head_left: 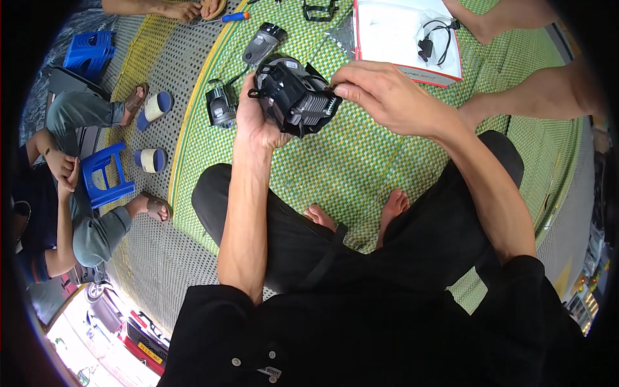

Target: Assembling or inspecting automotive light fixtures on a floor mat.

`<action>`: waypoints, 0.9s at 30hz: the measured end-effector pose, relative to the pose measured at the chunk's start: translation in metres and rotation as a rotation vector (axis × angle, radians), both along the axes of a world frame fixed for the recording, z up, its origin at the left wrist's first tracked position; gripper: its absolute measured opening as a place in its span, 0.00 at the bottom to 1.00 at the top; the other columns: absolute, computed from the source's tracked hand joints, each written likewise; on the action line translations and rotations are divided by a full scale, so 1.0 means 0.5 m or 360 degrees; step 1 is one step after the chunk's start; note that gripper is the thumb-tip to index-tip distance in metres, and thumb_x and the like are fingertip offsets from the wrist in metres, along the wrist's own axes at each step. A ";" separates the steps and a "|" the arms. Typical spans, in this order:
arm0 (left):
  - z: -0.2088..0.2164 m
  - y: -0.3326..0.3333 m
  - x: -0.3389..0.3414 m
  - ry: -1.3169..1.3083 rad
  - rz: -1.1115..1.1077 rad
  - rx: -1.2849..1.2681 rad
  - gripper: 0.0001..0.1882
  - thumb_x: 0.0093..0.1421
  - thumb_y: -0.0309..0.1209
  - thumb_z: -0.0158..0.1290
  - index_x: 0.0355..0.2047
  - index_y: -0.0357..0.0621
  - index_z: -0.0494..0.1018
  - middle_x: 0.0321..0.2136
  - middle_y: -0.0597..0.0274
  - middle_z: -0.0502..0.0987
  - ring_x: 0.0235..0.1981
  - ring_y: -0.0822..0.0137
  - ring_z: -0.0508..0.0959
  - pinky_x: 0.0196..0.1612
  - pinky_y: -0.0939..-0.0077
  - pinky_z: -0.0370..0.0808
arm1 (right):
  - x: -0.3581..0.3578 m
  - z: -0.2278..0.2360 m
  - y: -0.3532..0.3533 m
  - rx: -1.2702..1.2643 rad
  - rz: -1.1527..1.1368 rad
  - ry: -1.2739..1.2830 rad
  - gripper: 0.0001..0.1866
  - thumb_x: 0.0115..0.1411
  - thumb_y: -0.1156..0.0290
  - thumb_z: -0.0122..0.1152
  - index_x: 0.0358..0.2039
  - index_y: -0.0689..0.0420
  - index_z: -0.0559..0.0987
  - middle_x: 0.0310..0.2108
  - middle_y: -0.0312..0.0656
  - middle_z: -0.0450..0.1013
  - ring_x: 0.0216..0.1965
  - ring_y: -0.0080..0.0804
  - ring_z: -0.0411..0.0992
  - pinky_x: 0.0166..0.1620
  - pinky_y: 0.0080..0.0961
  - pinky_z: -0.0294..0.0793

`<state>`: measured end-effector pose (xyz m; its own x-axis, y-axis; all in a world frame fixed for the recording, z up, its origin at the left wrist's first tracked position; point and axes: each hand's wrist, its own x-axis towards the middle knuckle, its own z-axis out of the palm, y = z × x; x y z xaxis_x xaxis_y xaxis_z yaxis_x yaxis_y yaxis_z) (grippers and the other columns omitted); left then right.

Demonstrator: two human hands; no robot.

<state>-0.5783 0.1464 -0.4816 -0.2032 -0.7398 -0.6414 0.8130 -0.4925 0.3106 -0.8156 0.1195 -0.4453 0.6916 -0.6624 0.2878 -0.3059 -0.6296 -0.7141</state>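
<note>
My left hand [253,124] is wrapped around the lower left of a black lamp unit [293,97] with a finned metal heat sink and holds it up over the mat. Thumb and fingers of my right hand [380,97] are pinched together at the unit's upper right edge, above the fins. What lies between those fingertips is too small and dark to make out. Just beyond, a similar dark grey lamp unit [264,42] lies on the mat. Another lamp unit [221,106] with a shiny lens rests left of my left hand.
An open white box [382,39] with red edges holds a black cable [438,40]. A blue-and-orange screwdriver [235,17] lies near another person's hands [187,9]. Bare legs [535,93] extend in from the right. A seated person, blue stools [106,175] and sandals [153,108] are at left.
</note>
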 end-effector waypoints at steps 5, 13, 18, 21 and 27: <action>0.015 -0.003 -0.002 0.0124 0.0075 -0.0057 0.29 0.71 0.53 0.37 0.44 0.40 0.76 0.40 0.52 0.82 0.41 0.54 0.83 0.50 0.48 0.80 | 0.004 0.001 -0.010 -0.0141 -0.0034 -0.0155 0.12 0.66 0.67 0.57 0.42 0.64 0.78 0.29 0.50 0.73 0.35 0.51 0.75 0.40 0.40 0.74; 0.031 0.007 -0.010 0.0131 0.0221 -0.0015 0.34 0.70 0.58 0.29 0.48 0.44 0.75 0.45 0.53 0.81 0.49 0.52 0.80 0.53 0.40 0.76 | 0.007 0.014 0.003 0.0374 -0.0113 -0.0167 0.23 0.60 0.74 0.66 0.55 0.64 0.75 0.39 0.44 0.77 0.39 0.26 0.78 0.43 0.25 0.78; 0.035 0.010 -0.009 0.0089 0.0190 -0.0021 0.36 0.70 0.60 0.29 0.49 0.44 0.75 0.46 0.53 0.80 0.49 0.51 0.79 0.53 0.40 0.76 | 0.018 0.015 0.006 0.0372 -0.0190 -0.0210 0.20 0.57 0.72 0.66 0.51 0.63 0.77 0.38 0.48 0.77 0.34 0.32 0.80 0.36 0.27 0.80; 0.035 0.010 -0.007 0.0096 0.0194 -0.0033 0.36 0.70 0.60 0.29 0.49 0.44 0.75 0.46 0.53 0.81 0.49 0.52 0.80 0.53 0.40 0.76 | 0.020 0.017 0.001 0.0375 -0.0201 -0.0227 0.19 0.57 0.72 0.66 0.49 0.63 0.78 0.36 0.48 0.78 0.33 0.32 0.80 0.36 0.27 0.80; 0.031 0.008 -0.004 0.0118 0.0203 -0.0051 0.35 0.70 0.59 0.29 0.49 0.43 0.74 0.46 0.52 0.80 0.48 0.52 0.80 0.52 0.42 0.77 | 0.018 0.021 -0.002 0.0356 -0.0177 -0.0146 0.20 0.60 0.74 0.66 0.52 0.64 0.77 0.36 0.44 0.78 0.36 0.27 0.79 0.42 0.24 0.80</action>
<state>-0.5801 0.1502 -0.4659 -0.1521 -0.7827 -0.6035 0.8898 -0.3743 0.2612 -0.8067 0.1184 -0.4350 0.5886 -0.7873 0.1838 -0.2921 -0.4191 -0.8597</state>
